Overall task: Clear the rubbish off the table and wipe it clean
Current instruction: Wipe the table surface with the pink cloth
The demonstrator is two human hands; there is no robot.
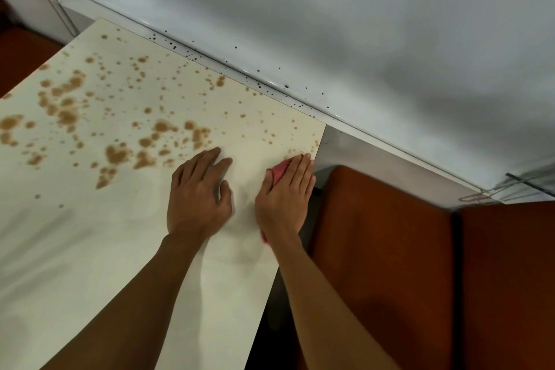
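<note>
1. Head view: pink cloth (279, 173) lies on the cream table (90, 249) near its right edge, pressed flat beneath the right hand (285, 198), fingers straight.
2. Left hand (198, 192) rests just beside it, palm down, fingers loosely spread, holding nothing.
3. Brown stains (117, 155) cover the table beyond both hands.
4. Orange seat (390, 249) stands right of the table.

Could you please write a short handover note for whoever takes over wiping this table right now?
Left hand: flat on the table, holding nothing.
Right hand: fingers straight, pressing the pink cloth near the table's right edge.
Done: the near part shows no stains.
To do: brown stains cover the far and left part; dark specks dot the ledge behind.
</note>
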